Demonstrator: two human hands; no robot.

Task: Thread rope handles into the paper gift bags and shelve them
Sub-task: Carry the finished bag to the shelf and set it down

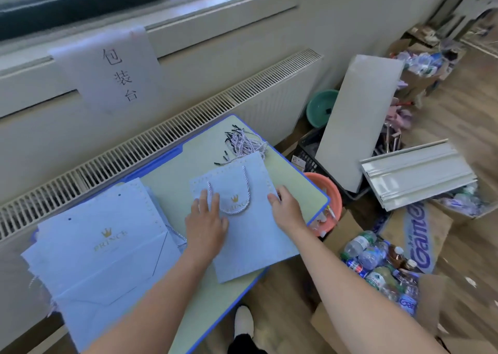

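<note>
The left hand [206,220] lies flat, fingers spread and straight, pressing on the middle of a pale blue paper gift bag [250,235] at the centre of the frame, its fingertips beside the twisted rope handle [242,192] that loops down over the bag's gold crown logo. The right hand [285,208] rests on the bag's right edge with fingers bent over it; whether it is pinching the paper or only steadying it cannot be told. The bag lies flat on the green, blue-edged bench [296,186], its lower end hanging past the near edge. One handle appears threaded on the face that shows; the back cannot be seen, so this bag is judged at least half done. Just above it, toward the far end of the bench, sits a loose bundle of rope handles [245,143] with black tips, so a good supply remains unused. At lower left a stack of flat gift bags [102,254] lies with punched holes showing on top and some cord peeping from its edges, so whether these are finished or waiting cannot be told. No shelf shows in the frame, so shelving seems not yet begun.
</note>
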